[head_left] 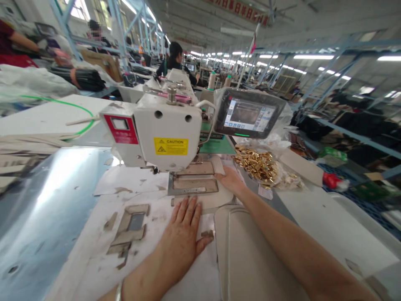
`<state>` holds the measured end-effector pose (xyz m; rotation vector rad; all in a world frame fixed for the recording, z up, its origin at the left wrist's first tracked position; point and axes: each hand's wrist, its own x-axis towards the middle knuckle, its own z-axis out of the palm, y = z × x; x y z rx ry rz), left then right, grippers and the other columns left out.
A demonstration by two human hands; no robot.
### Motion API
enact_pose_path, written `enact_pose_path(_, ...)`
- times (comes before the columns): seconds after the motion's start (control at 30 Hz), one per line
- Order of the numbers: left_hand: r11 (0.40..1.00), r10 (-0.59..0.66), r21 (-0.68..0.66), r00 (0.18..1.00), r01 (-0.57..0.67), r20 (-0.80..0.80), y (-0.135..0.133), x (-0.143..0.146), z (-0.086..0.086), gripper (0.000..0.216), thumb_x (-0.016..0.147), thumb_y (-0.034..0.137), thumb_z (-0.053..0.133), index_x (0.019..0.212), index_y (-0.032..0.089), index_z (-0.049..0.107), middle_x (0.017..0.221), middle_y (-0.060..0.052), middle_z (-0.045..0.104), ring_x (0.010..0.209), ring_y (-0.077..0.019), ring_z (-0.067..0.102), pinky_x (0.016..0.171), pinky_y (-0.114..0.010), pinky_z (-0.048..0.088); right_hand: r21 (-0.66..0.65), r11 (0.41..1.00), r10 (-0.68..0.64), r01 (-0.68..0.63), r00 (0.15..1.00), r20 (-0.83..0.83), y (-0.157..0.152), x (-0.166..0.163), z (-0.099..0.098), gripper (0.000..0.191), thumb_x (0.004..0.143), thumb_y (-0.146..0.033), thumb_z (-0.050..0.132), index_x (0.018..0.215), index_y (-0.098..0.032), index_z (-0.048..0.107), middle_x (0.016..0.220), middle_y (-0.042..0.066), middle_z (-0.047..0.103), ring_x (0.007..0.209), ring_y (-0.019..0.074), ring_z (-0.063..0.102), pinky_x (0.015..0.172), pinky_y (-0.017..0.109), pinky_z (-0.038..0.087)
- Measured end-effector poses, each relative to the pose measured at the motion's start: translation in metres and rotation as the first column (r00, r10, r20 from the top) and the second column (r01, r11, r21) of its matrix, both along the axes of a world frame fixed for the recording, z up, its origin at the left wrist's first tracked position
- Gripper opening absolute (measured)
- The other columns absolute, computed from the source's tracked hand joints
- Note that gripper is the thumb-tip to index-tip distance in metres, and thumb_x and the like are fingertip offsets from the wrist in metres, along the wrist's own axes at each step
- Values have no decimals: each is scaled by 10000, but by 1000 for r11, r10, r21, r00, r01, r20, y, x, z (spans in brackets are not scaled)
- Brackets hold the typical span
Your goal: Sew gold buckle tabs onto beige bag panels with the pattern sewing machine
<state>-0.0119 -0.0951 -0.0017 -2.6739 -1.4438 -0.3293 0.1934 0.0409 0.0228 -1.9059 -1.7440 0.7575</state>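
Note:
My left hand (184,230) lies flat with fingers stretched out, its fingertips on the near edge of a beige fabric panel (216,198). That panel lies under the metal clamp frame (196,190) of a white sewing machine (169,125). At the right end of the frame, my right hand (230,179) reaches in with its fingertips at the panel's edge; whether they pinch it I cannot make out. Just right of my left hand rests a stack of beige panels (241,251). Left of it, worn tape pieces (133,223) stick to the white work surface.
Gold metal pieces (258,165) lie heaped right of the machine, by clear plastic bags. A control screen (249,113) stands above them. A shiny metal plate (53,200) covers the left side. Beige pieces (19,159) are stacked far left. A person (175,58) sits behind the machine.

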Motion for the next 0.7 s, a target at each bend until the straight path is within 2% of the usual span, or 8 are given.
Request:
enact_pose_path(0.13,1000,1,4,1000,-1,-2,4,-1,-1,770,840,614,511,1383,69,478,1455,-214,452,1356,-386,407,1076,-541,407,44,998,29,-34,992,124,3,-1,2,273,863,-256,552,1062,-115,674,972,119,710,930,236,652,826,314,494)
enact_pose_path(0.23,1000,-2,27,1000,1,24,5,-3,0,723,854,603,499,1374,100,501,1439,-187,491,1321,-378,447,1065,-524,412,162,985,25,-54,983,180,0,4,4,431,838,-256,584,1231,-80,574,1097,168,675,1016,270,627,901,398,480)
enact_pose_path(0.3,999,-5,32,999,4,41,7,-5,2,671,872,589,478,1369,140,514,1413,-160,528,1271,-361,489,1041,-513,428,291,950,63,-116,981,185,-11,13,7,574,825,-231,587,1360,-69,457,1213,204,618,1076,279,608,932,443,475)
enact_pose_path(0.37,1000,-8,27,999,7,49,9,-7,3,630,881,576,470,1364,175,524,1391,-142,550,1226,-348,510,1016,-506,440,361,897,189,-256,959,212,-34,24,10,594,849,-226,561,1406,-82,413,1313,214,558,1161,271,576,989,450,454)
enact_pose_path(0.43,1000,-10,19,998,9,56,9,-8,4,600,886,563,472,1363,203,525,1376,-130,559,1207,-339,507,1001,-507,444,307,856,341,-416,900,270,-64,32,14,511,903,-272,525,1381,-99,467,1367,200,530,1256,260,522,1062,437,408)
enact_pose_path(0.5,1000,-10,7,998,9,68,9,-9,5,574,888,554,476,1357,228,530,1361,-119,565,1201,-333,500,994,-511,444,194,838,433,-511,837,334,-94,37,16,450,944,-319,491,1347,-122,523,1403,175,514,1329,254,458,1111,438,363)
enact_pose_path(0.6,1000,-5,-8,997,5,73,9,-8,7,532,885,541,491,1326,252,558,1345,-111,571,1193,-332,497,984,-512,448,86,845,457,-528,797,395,-127,37,17,439,958,-329,474,1353,-146,530,1457,146,464,1387,248,380,1142,455,326)
enact_pose_path(0.7,1000,5,-24,998,-4,60,9,-8,9,507,873,529,520,1297,257,582,1334,-109,575,1191,-339,492,979,-514,449,100,861,427,-499,815,391,-138,32,17,418,950,-305,488,1334,-148,538,1440,138,483,1372,239,394,1146,448,322)
